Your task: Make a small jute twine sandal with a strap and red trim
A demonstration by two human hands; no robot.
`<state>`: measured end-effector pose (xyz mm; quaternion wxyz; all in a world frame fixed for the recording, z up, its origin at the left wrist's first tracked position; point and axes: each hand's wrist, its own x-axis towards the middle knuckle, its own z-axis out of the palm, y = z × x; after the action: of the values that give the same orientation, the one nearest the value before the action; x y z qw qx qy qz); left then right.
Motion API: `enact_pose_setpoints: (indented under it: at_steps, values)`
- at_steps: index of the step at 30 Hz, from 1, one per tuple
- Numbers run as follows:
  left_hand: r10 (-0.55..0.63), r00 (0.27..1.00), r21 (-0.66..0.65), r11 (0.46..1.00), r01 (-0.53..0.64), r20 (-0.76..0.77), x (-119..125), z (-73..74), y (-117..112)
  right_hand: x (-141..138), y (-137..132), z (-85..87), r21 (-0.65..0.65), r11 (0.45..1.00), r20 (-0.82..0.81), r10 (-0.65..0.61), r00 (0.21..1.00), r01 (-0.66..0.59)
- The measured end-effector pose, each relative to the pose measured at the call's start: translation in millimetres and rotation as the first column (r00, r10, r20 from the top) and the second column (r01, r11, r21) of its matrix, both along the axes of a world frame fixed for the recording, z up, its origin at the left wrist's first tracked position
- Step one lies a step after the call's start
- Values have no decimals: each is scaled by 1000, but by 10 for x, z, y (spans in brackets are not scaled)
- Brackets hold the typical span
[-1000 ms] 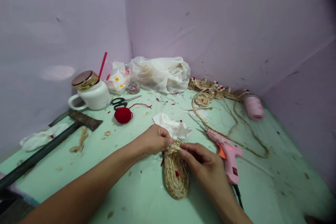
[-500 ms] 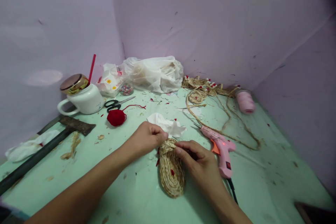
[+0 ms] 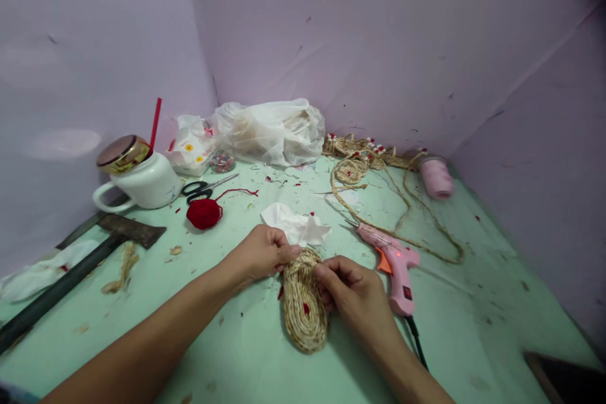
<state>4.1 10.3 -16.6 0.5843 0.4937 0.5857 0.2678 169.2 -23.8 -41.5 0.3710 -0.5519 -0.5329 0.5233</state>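
A small woven jute slipper with red specks lies on the mint-green table in front of me. My left hand pinches the left side of its strap at the far end, fingers closed. On the strap's right side, my right hand presses with curled fingers. A crumpled white tissue lies just beyond the slipper. A pink hot glue gun with a lit red light rests immediately right of my right hand, its black cord trailing toward me.
Loose jute cord loops at the back right beside a pink thread spool. A white plastic bag, black scissors, a red yarn ball and a white lidded mug stand at the back left. A hammer lies at left.
Both hands stay on the slipper's strap; my right hand's fingers have curled in closer against it. The camera has shifted a little to the right and up.
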Motion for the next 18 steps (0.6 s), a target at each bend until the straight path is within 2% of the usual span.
enact_pose_setpoints:
  at_steps: [5,9,11,14,16,18]
  values:
    - [-33,999,38,999,33,-11,-24,-14,3,15,13,-3,40,999,16,-2,1000,1]
    - [-148,985,160,974,161,-86,-74,64,-10,35,33,28,93,996,51,-5,999,1]
    - [-123,970,301,936,183,-208,-73,112,-34,39,38,44,144,990,50,0,999,-7]
    - [-71,915,470,841,269,-397,-14,159,-82,30,32,63,197,980,41,26,999,-33]
    - [-111,880,479,803,353,-463,45,166,-103,24,26,74,205,977,33,45,998,-51]
    - [-138,866,462,799,384,-480,96,162,-104,28,30,81,193,979,34,57,998,-63]
